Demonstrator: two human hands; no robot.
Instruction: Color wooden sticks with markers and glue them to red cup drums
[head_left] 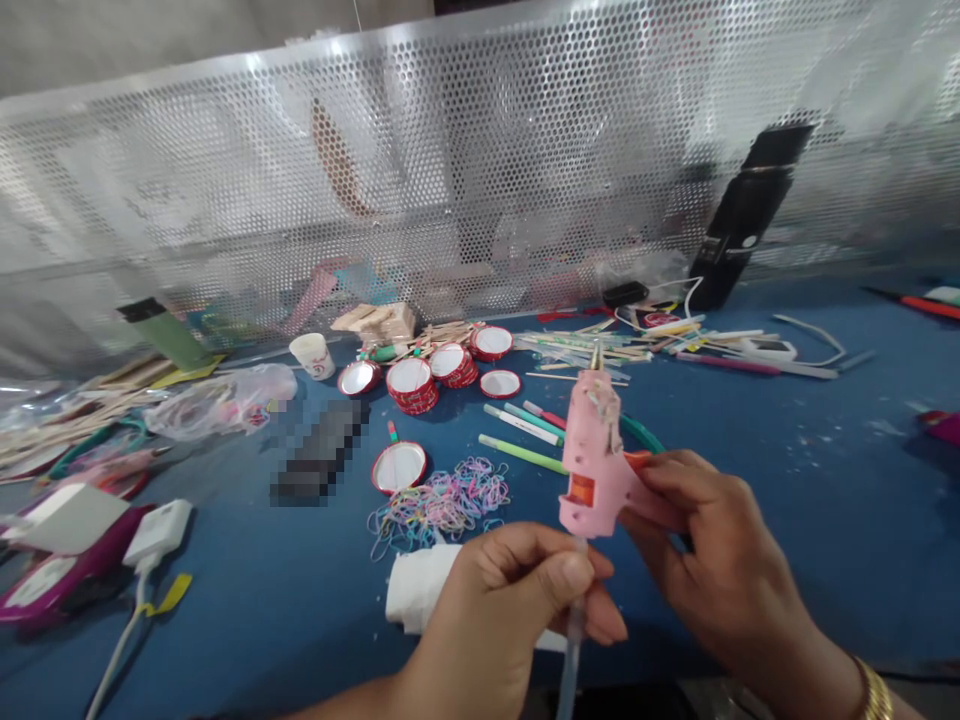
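My right hand (712, 545) is wrapped round the handle of a pink glue gun (592, 455), nozzle pointing up and away, a finger by its orange trigger. My left hand (510, 600) pinches a clear glue stick (571, 650) that enters the back of the gun. Both hands hover over a blue table (787, 480). A white roll (420, 590) lies just under my left hand, and a heap of coloured rubber bands (442, 500) lies beyond it.
Several red-rimmed lids (412, 385), coloured pens (525, 425), wooden sticks (442, 335), a small white cup (313, 355) and a green can (161, 335) lie farther back. A white charger with cable (157, 535) sits at left. A perforated metal screen (480, 150) walls the back.
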